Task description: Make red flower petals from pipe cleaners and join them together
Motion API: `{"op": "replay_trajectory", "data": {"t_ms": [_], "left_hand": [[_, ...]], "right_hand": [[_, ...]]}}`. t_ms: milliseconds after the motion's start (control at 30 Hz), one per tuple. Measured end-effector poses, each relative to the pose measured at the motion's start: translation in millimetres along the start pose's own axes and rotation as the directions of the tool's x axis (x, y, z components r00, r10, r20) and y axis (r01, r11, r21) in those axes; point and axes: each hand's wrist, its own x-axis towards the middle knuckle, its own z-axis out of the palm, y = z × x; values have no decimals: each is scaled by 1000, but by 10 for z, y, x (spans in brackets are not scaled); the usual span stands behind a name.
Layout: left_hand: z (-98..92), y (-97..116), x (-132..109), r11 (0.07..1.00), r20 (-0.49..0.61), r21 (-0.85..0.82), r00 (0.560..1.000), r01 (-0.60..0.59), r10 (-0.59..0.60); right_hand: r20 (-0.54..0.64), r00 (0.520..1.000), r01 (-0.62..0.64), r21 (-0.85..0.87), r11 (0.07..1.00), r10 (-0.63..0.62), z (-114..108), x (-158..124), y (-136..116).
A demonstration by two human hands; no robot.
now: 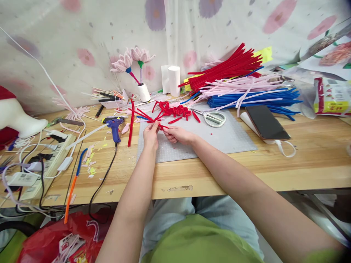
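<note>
Several red fuzzy stems (148, 117) fan out from the fingers of my left hand (150, 136), which pinches them over the left part of the grey cutting mat (233, 140). Close beside it, my right hand (179, 135) has its fingers curled and pinches the right end of the same red stems. Just beyond my hands lies a heap of curled red pieces (179, 111), with short red pieces near it. White-handled scissors (215, 118) rest on the mat, right of the heap.
Red stems (227, 67), pink stems (241, 87) and blue stems (252, 99) are piled at the back right, behind a phone (267, 122). A blue glue gun (115, 129) and power strip (51, 164) lie left. Pink flowers stand in a white holder (143, 92).
</note>
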Motion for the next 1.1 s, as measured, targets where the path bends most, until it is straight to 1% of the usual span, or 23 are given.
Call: {"op": "replay_trajectory", "data": {"t_ms": [67,167,267,400,433,500,567,600,633,733,767,833,900,967,1100], "left_hand": [[0,8,8,999,-7,-38,1000,13,-13],[-8,11,27,999,-3,-43,1000,23,-24],[-29,24,57,998,-12,-51,999,35,-36],[-77,79,93,994,-50,-101,998,43,-49],[-90,94,94,993,-40,-104,998,47,-51],[-107,111,85,995,16,-77,998,60,-59],[-100,102,57,997,89,-9,993,77,-76],[-86,87,35,997,105,30,991,77,-79],[-64,68,10,995,108,67,991,71,-78],[22,5,-76,989,30,134,997,69,-73],[49,-9,-104,984,40,146,993,101,-108],[86,-18,-146,976,104,151,979,159,-176],[93,-8,-163,975,165,136,967,174,-195],[77,6,-154,982,183,109,968,156,-174],[29,9,-96,990,119,50,984,129,-134]], "right_hand": [[18,1000,-11,-20,1000,11,0,0,-14],[29,999,-35,-44,998,36,16,7,-27],[57,998,-37,-23,999,38,43,7,-29],[69,997,-43,13,999,42,72,-8,-10],[73,996,-48,14,999,47,73,-12,-1],[68,997,-34,10,999,33,65,-11,20],[21,1000,16,-9,1000,-16,48,6,44],[-20,999,46,-29,998,-47,39,21,56],[-69,995,74,-60,995,-78,28,39,68],[-197,965,133,-201,971,-173,-1,101,100],[-223,953,148,-248,957,-205,-10,119,109],[-247,933,176,-321,930,-262,-23,142,124],[-248,924,188,-365,912,-290,-31,146,133],[-231,930,178,-394,902,-285,-34,135,135],[-137,966,154,-369,916,-218,-17,106,127]]}}
